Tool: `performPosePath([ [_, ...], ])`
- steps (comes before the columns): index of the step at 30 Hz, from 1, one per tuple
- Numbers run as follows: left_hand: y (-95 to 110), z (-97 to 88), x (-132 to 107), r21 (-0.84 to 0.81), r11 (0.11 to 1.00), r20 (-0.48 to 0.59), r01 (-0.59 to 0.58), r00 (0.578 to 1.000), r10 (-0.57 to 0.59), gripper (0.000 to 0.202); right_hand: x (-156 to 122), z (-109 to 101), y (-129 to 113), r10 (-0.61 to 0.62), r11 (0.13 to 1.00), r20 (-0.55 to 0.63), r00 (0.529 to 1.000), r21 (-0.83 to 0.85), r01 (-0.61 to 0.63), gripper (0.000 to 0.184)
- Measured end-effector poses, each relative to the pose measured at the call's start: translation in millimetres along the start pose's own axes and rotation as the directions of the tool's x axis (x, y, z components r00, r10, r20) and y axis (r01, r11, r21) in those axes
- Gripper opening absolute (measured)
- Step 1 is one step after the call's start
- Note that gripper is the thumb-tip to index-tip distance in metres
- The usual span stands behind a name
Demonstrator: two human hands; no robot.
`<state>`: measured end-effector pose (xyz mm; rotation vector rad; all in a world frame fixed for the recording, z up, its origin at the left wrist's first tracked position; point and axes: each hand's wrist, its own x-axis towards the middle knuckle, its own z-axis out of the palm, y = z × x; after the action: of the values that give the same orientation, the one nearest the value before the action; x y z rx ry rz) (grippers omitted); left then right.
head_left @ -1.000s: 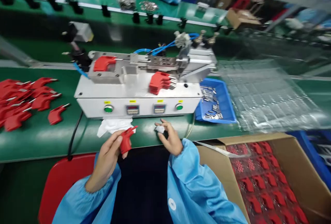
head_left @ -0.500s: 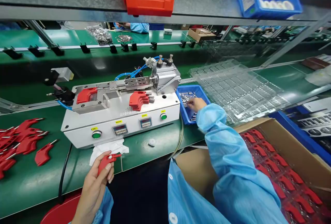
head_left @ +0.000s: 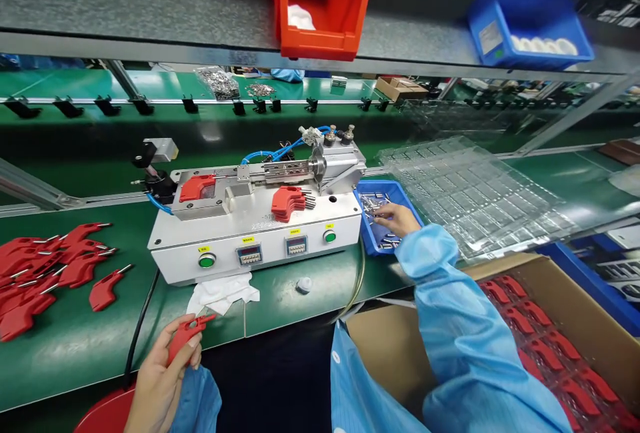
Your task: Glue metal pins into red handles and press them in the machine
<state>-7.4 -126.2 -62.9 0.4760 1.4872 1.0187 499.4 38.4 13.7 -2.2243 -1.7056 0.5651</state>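
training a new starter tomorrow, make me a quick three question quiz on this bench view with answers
1. True or false: the left hand is empty.
2. Which container does the right hand reach into?
a) the orange bin on the shelf
b) the blue tray of metal pieces
c) the cardboard box
3. How many round green buttons are on the front of the machine?

Key: 1 false, it holds a red part; 2 b; 3 two.

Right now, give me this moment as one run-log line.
left hand: holds red part; right hand: among metal pins in blue tray; machine fixture: another red part
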Motion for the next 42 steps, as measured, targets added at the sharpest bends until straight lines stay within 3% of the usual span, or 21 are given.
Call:
performPosePath([
  [3, -2, -7.9, 4, 0.036, 0.998, -0.028, -0.056, 0.998, 0.057, 0.084, -18, -20, -21, -0.126, 0.966, -0.058, 0.99, 0.22, 0.136, 0.025],
  [6, 1, -6.7, 8, 0.079, 0.987, -0.041, -0.139, 0.989, 0.142, 0.077, -39, -41, -61, -0.258, 0.815, -0.103, 0.961, 0.511, 0.274, 0.052],
  [8, 7, -2.1, 13, 0.108, 0.976, -0.024, -0.19, 0.981, 0.193, 0.072, -48, -55, -96, -0.357, 0.748, -0.123, 0.926, 0.555, 0.363, 0.054],
  [11, 25, 6.8, 24, 0.153, 0.942, -0.003, -0.3, 0.953, 0.304, 0.059, -41, -61, -154, -0.573, 0.675, -0.114, 0.812, 0.495, 0.546, 0.045],
  [14, 48, 16.7, 34, 0.189, 0.884, 0.009, -0.428, 0.901, 0.435, 0.048, -8, -43, -222, -0.757, 0.599, 0.028, 0.653, 0.428, 0.677, 0.027],
  [15, 56, 20.0, 36, 0.195, 0.861, 0.012, -0.469, 0.879, 0.476, 0.046, 5, -32, -245, -0.782, 0.594, 0.077, 0.619, 0.393, 0.702, 0.018],
  [17, 68, 25.5, 35, 0.208, 0.819, 0.024, -0.535, 0.839, 0.543, 0.043, 29, -8, -287, -0.777, 0.628, 0.125, 0.617, 0.226, 0.744, 0.009],
  [20, 75, 25.9, 29, 0.242, 0.78, 0.028, -0.577, 0.807, 0.589, 0.04, 51, 23, -333, -0.726, 0.656, 0.177, 0.665, -0.112, 0.746, 0.02],
  [23, 69, 11.8, 25, 0.276, 0.787, 0.023, -0.552, 0.822, 0.568, 0.041, 58, 40, -352, -0.694, 0.639, 0.216, 0.687, -0.255, 0.726, 0.028],
  [29, 44, -26.8, 33, 0.23, 0.865, 0.035, -0.446, 0.892, 0.45, 0.053, 60, 47, -350, -0.66, 0.614, 0.262, 0.704, -0.352, 0.707, 0.024],
  [33, 42, -25.3, 33, 0.227, 0.875, 0.014, -0.429, 0.899, 0.437, 0.055, 58, 40, -351, -0.652, 0.582, 0.288, 0.702, -0.403, 0.706, 0.018],
  [36, 51, -11.6, 31, 0.265, 0.809, -0.011, -0.525, 0.837, 0.547, 0.045, 52, 41, -358, -0.685, 0.549, 0.287, 0.669, -0.4, 0.734, 0.024],
  [39, 70, 2.4, 32, 0.36, 0.668, -0.037, -0.651, 0.706, 0.707, 0.033, 46, 56, -370, -0.708, 0.53, 0.306, 0.637, -0.367, 0.764, 0.025],
  [42, 102, 13.7, 41, 0.395, 0.566, -0.047, -0.723, 0.6, 0.799, 0.033, 44, 69, -383, -0.707, 0.545, 0.3, 0.64, -0.345, 0.764, 0.019],
])
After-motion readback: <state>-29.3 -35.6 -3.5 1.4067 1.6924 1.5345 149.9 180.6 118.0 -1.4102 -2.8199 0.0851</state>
